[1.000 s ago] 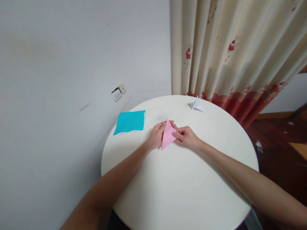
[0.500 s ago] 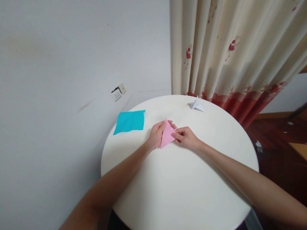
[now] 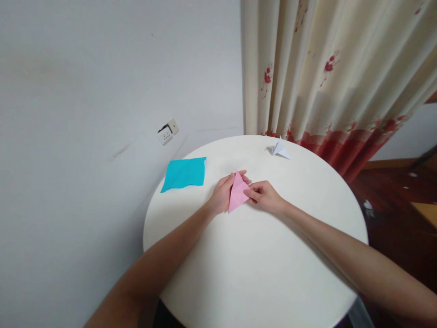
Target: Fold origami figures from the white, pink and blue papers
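On the table (image 3: pixel 259 273), both hands pinch the pink paper (image 3: pixel 236 193): left hand (image 3: pixel 222 193), right hand (image 3: pixel 264 197). Likely mid-fold; next calls for pressing a clean crease.

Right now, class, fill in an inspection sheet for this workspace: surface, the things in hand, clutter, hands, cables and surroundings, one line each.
Surface: round white table, plain top.
Things in hand: pink folded paper, a pointed shape, held at the table's middle.
Clutter: flat blue paper sheet near the far left edge; small white folded paper figure near the far edge.
Hands: left hand grips the pink paper's left side; right hand pinches its right edge.
Cables: nothing seen.
Surroundings: grey wall with a wall socket; cream curtain with red flowers behind the table; dark floor at right.
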Motion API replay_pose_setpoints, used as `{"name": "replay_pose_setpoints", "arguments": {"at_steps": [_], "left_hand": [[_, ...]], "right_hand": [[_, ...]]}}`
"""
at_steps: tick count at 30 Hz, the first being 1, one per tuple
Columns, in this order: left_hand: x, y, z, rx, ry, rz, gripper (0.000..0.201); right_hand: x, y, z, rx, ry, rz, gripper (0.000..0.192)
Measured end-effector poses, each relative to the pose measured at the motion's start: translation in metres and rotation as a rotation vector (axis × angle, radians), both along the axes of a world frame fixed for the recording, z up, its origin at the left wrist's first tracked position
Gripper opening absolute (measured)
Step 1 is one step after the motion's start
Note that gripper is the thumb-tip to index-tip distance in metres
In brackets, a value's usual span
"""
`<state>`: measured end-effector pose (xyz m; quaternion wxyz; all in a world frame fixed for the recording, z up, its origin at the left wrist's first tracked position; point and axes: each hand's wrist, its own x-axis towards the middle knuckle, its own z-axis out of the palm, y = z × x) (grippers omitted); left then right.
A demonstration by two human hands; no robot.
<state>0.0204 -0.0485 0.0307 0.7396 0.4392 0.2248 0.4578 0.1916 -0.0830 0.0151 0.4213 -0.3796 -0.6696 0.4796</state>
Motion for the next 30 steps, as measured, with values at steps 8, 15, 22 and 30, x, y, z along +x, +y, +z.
{"name": "replay_pose_setpoints", "arguments": {"at_steps": [8,15,22,30], "left_hand": [[0.0013,0.0,-0.0033,0.051,0.026,0.098,0.039],[0.0025,0.0016,-0.0034,0.075,0.044,0.137,0.033],[0.0038,0.0028,-0.0048,0.071,0.05,0.183,0.035],[0.0044,0.0011,-0.002,0.067,0.079,0.237,0.037]], "right_hand": [[0.001,-0.0008,0.0029,-0.01,-0.023,0.003,0.049],[0.0005,-0.0014,0.0022,-0.02,-0.033,-0.006,0.049],[-0.0017,-0.0027,0.0039,-0.039,-0.035,-0.021,0.049],[-0.0027,-0.0023,0.0011,-0.029,-0.027,-0.028,0.048]]}}
